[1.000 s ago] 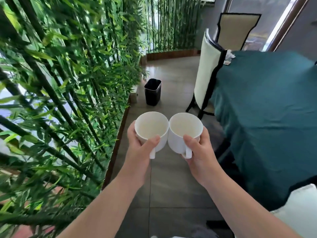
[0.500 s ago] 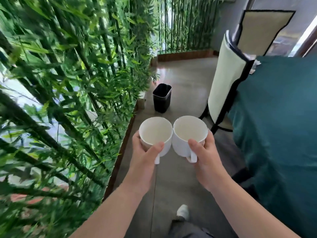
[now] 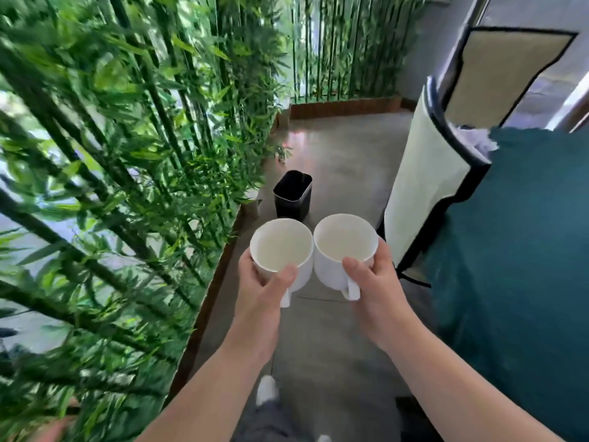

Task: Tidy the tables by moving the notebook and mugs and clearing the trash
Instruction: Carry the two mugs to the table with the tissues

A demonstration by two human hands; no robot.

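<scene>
Two empty white mugs are held side by side in front of me, rims touching. My left hand (image 3: pixel 259 290) grips the left mug (image 3: pixel 280 247), thumb over its near wall above the handle. The right mug (image 3: pixel 342 240) sits in my right hand (image 3: pixel 374 282), whose thumb presses its rim by the handle. Both mugs hang over the grey tiled floor. Beyond them on the floor stands a black trash bin (image 3: pixel 293 196), open at the top. White crumpled trash (image 3: pixel 475 137) lies on the far corner of the teal-covered table (image 3: pixel 526 234) at the right.
A dense bamboo screen (image 3: pixel 111 170) in a wooden planter lines the left side of the narrow aisle. A cream chair with black trim (image 3: pixel 427 180) stands against the table, with a second chair (image 3: pixel 506 71) behind it. My shoe (image 3: pixel 267 389) shows below.
The view has moved forward along the aisle: bin and chair are nearer and larger. Both hands keep the same hold on the mugs. My foot has come into view below.
</scene>
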